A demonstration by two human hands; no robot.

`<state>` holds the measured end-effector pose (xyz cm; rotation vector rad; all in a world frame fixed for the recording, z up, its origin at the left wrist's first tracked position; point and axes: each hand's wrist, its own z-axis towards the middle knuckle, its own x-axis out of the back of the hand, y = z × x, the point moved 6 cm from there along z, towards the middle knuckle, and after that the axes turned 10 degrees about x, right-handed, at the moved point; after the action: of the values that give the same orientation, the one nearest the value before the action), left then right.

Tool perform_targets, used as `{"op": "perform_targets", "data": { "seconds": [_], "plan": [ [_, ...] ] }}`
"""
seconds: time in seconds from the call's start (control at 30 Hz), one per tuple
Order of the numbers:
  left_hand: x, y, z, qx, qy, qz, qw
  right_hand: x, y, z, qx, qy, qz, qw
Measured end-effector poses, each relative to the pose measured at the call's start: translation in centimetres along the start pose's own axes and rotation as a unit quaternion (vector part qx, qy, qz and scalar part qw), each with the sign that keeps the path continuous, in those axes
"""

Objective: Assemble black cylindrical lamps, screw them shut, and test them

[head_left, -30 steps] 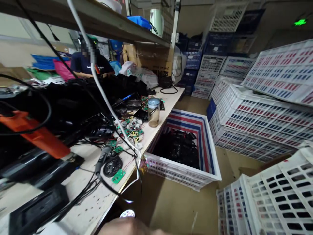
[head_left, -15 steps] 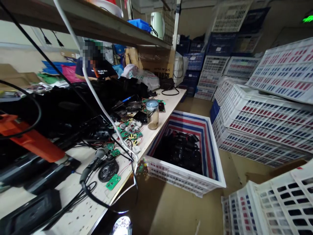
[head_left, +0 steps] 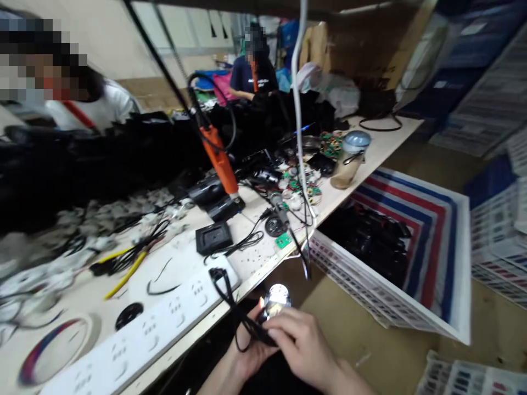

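Note:
At the bottom centre, in front of the bench edge, my left hand [head_left: 249,348] is closed around a lit lamp [head_left: 277,296] with a bright, patterned clear head. One of its fingertips glows red beside the light. A black cable [head_left: 242,315] runs in loops from the power strip [head_left: 164,323] across my left palm. My right hand [head_left: 307,345] is closed over the cable next to the lamp, its fingers bent and pinched together. The lamp's lower body is hidden by my fingers.
An orange electric screwdriver [head_left: 220,159] hangs over the bench [head_left: 259,263]. Around it lie a black square box [head_left: 214,237], a speaker [head_left: 275,225], green circuit boards and yellow-handled pliers [head_left: 127,274]. A lined crate [head_left: 461,263] of black parts stands right. Two people sit across.
The view has swung left and down. Both my hands now show, with the lamp and cable in them; earlier only the lamp's bright head showed at the bottom edge.

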<state>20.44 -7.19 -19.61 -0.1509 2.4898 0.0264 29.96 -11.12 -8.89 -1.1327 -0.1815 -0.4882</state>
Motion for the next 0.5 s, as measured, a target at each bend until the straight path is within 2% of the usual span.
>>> {"op": "perform_targets", "data": {
  "seconds": [0.1, 0.17, 0.33, 0.4, 0.5],
  "plan": [
    [0.2, 0.3, -0.7, -0.006, 0.04, 0.015, 0.999, 1.6, 0.8, -0.4, -0.041, 0.02, -0.007, 0.999],
    [-0.2, 0.1, -1.2, 0.006, 0.058, 0.019, 0.998, 3.2, 1.9, -0.9, -0.078, 0.056, -0.035, 0.995],
    [-0.3, 0.0, -1.4, 0.011, 0.074, 0.018, 0.997, 7.4, 7.2, -3.4, -0.238, 0.176, -0.045, 0.954],
    [0.0, 0.0, -1.3, 0.009, 0.076, 0.016, 0.997, 8.1, 9.3, -4.7, -0.288, 0.194, -0.042, 0.937],
    [0.2, 0.0, -1.3, -0.003, 0.091, 0.017, 0.996, 8.1, 12.0, -6.9, -0.335, 0.193, -0.049, 0.921]
  ]
}}
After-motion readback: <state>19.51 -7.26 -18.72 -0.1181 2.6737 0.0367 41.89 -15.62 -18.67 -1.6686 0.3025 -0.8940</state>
